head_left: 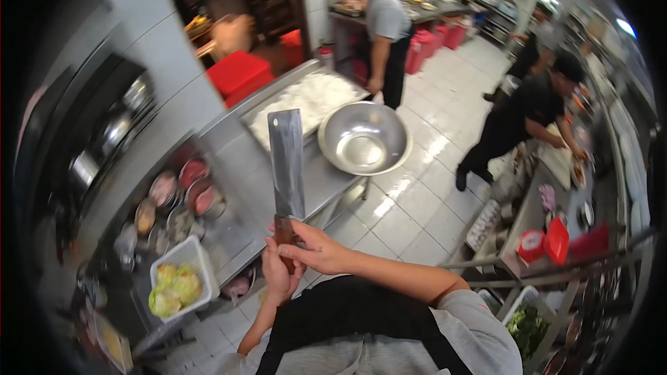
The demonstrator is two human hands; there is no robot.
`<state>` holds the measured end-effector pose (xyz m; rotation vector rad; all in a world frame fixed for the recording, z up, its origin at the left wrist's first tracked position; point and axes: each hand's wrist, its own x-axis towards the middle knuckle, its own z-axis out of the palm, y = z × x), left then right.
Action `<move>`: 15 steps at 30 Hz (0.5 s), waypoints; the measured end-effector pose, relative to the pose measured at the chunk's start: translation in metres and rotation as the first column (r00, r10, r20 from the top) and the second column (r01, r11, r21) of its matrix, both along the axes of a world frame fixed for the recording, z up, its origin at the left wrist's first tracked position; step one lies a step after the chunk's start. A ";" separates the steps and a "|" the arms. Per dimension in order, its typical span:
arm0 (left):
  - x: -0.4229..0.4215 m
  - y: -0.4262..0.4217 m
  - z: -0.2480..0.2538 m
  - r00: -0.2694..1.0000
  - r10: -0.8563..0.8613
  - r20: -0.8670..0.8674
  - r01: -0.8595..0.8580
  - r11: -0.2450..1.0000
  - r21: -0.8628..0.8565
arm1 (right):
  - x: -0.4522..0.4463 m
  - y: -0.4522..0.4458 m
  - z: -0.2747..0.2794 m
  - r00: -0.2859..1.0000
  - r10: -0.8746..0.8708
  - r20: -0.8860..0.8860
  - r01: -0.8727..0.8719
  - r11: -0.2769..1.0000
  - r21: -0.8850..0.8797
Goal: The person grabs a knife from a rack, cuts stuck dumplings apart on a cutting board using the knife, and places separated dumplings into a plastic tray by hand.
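A large cleaver (287, 167) with a long grey blade and a brown wooden handle stands roughly upright in front of me, blade pointing away. My right hand (318, 250) is closed on the handle from the right side. Below and to the left, my left hand (279, 276) also grips the handle, its fingers against the wood. The lower end of the handle is partly hidden by my fingers. Beyond the blade lies a metal tray (244, 119) of white food that looks like rice. A wide steel bowl (365, 140) sits at the steel table's right edge.
Left on the steel table (240, 160) are several small bowls of ingredients (194, 172) and a white basket (207, 274) of leafy vegetables. One person (390, 35) stands beyond the table. Two others work along the right counter (531, 222), across the tiled floor (403, 215).
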<state>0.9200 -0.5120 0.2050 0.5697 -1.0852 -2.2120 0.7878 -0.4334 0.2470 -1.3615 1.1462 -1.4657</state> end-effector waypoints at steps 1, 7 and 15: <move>-0.024 0.012 -0.013 1.000 -0.028 -0.010 0.028 1.000 0.011 | -0.013 0.015 0.000 0.991 -0.120 0.052 0.116 0.990 0.078; -0.136 0.070 -0.068 0.850 -0.451 0.271 0.519 0.802 -0.295 | -0.104 0.107 -0.037 0.824 -0.513 -0.241 0.557 0.810 0.184; -0.233 0.040 0.010 0.713 -0.682 0.163 0.692 0.648 -0.319 | -0.201 0.186 -0.051 0.631 -0.667 -0.397 0.767 0.614 0.188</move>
